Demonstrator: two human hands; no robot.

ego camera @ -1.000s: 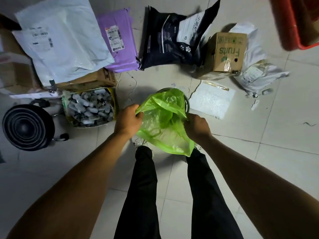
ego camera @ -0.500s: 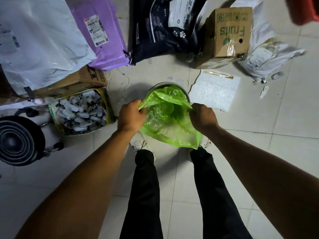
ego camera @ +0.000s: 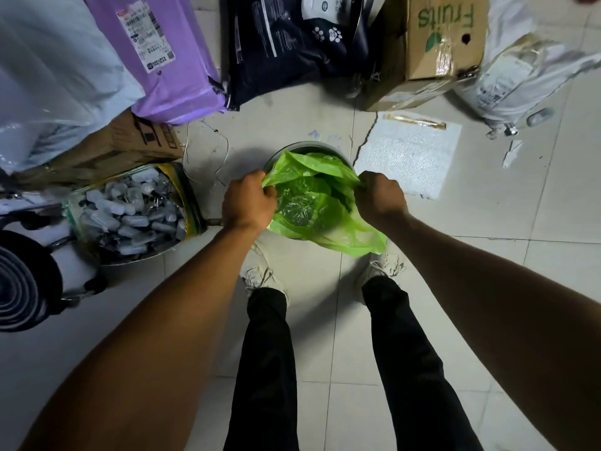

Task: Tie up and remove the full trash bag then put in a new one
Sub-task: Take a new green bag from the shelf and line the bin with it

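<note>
Below you, between your two shoes (ego camera: 260,275), the tiled floor (ego camera: 325,320) was bare, and your forearms reached forward over it. Your left hand (ego camera: 248,203) was clenched on the left edge of the green bag (ego camera: 312,203); your right hand (ego camera: 379,196) was clenched on the right edge. Both fists pinched plastic, with the mouth held open between them. The bag sat over the bin (ego camera: 302,148), whose metal rim showed only at the far side. One loose corner of the bag draped toward your right shoe.

Judged from this, the step in hand was fitting the new bag, not tying the full one; no full bag was visible.

To do it well, you needed to:
1. Spread the mouth wider than the rim before lowering it.
2. Push the crumpled bottom down into the bin so no air stayed trapped.
3. Fold the edge outward over the rim all round, starting at the far side.
4. Tuck in the loose corner, since slack there could let the bag slip.

Beyond the bin lay a white pad (ego camera: 406,157), a carton (ego camera: 432,43) marked "Fruits" and several parcels (ego camera: 169,56), all well apart from the bag.
</note>
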